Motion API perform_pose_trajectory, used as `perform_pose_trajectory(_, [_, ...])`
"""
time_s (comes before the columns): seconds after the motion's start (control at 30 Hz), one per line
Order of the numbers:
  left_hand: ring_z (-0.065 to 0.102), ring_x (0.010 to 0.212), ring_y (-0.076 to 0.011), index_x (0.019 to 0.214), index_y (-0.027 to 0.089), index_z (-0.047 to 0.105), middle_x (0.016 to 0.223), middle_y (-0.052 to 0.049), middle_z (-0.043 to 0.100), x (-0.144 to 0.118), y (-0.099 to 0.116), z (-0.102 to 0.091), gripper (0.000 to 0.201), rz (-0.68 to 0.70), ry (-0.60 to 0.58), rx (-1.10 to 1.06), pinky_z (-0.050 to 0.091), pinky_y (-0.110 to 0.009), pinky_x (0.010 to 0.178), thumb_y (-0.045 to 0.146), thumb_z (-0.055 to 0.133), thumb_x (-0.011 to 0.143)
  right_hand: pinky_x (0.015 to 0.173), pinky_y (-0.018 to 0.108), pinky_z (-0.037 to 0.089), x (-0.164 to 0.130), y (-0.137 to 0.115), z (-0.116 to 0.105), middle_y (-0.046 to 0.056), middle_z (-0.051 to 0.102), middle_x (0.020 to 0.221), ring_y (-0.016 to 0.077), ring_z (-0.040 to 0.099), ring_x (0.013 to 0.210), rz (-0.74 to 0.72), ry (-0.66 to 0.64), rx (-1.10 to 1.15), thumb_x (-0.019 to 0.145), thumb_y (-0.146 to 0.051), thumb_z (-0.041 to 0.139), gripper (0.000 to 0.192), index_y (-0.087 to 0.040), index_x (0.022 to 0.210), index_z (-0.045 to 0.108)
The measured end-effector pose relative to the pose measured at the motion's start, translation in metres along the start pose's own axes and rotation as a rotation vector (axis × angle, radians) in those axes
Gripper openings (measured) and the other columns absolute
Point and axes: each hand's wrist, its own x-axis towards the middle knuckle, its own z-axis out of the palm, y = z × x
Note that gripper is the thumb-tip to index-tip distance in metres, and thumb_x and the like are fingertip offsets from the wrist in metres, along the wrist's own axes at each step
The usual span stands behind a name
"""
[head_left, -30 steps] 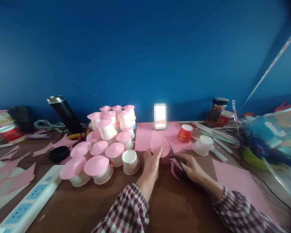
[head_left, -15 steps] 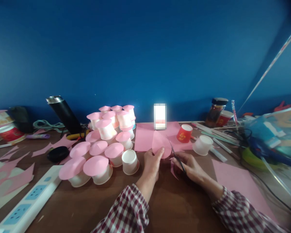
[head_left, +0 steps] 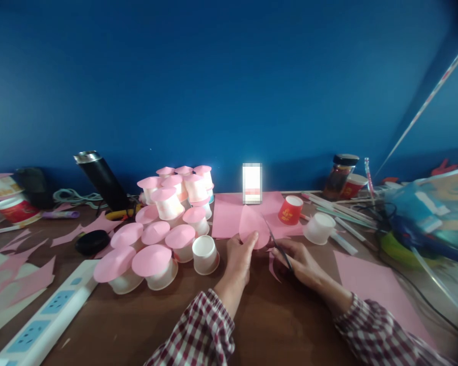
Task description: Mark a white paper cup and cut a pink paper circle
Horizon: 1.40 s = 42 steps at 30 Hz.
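Two hands work one rounded pink paper cutout (head_left: 253,224): the left hand (head_left: 239,255) pinches its lower edge, turned slightly since a second ago, while the right hand (head_left: 298,262) grips slim dark scissors (head_left: 278,246) at its side.

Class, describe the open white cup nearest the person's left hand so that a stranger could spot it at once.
Start at the cluster of pink-topped cups left of centre on the brown table. At the cluster's right front edge, just left of the left hand, stands a small white cup. Unlike its neighbours it has no pink paper disc on it, so its open mouth shows.
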Motion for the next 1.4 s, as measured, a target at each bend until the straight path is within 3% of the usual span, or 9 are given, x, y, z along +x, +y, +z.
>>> perform_pose_trajectory(0.53, [0.063,0.065,-0.019,0.084,0.008,0.068,0.077,-0.012,0.07,0.002,0.0,0.0,0.037,0.011,0.015,-0.005,0.049,-0.03,0.062,0.041,0.072,0.067,0.041,0.02,0.033,0.002,0.007,0.002,-0.004,0.049,0.048,0.0081,0.043,0.042,0.025,0.013,0.049,0.08,-0.042,0.062,0.037,-0.01,0.098,0.063])
perform_pose_trajectory(0.77, [0.065,0.073,-0.0202,0.09,0.009,0.067,0.083,-0.012,0.071,0.003,0.001,-0.001,0.037,0.038,-0.003,-0.014,0.049,-0.03,0.067,0.038,0.073,0.068,0.046,0.021,0.039,0.006,0.017,0.0,-0.006,0.047,0.054,0.0085,0.047,0.046,-0.004,0.093,0.126,0.078,-0.04,0.065,0.04,-0.011,0.105,0.061])
perform_pose_trajectory(1.13, [0.066,0.077,-0.0197,0.107,0.012,0.061,0.093,-0.012,0.07,0.0,0.008,0.002,0.046,0.024,0.012,-0.109,0.05,-0.03,0.07,0.034,0.073,0.068,0.046,0.022,0.038,0.006,0.018,0.004,-0.001,0.056,0.062,0.0089,0.047,0.049,-0.008,0.1,0.106,0.079,-0.041,0.064,0.043,-0.011,0.109,0.059])
perform_pose_trajectory(1.4, [0.067,0.074,-0.0213,0.107,0.012,0.06,0.083,-0.01,0.071,-0.003,0.011,0.005,0.052,-0.031,0.015,-0.193,0.052,-0.033,0.07,0.033,0.077,0.063,0.05,0.021,0.042,0.003,0.013,0.009,0.0,0.06,0.067,0.0107,0.054,0.056,-0.031,0.076,0.154,0.076,-0.043,0.067,0.043,-0.014,0.108,0.06])
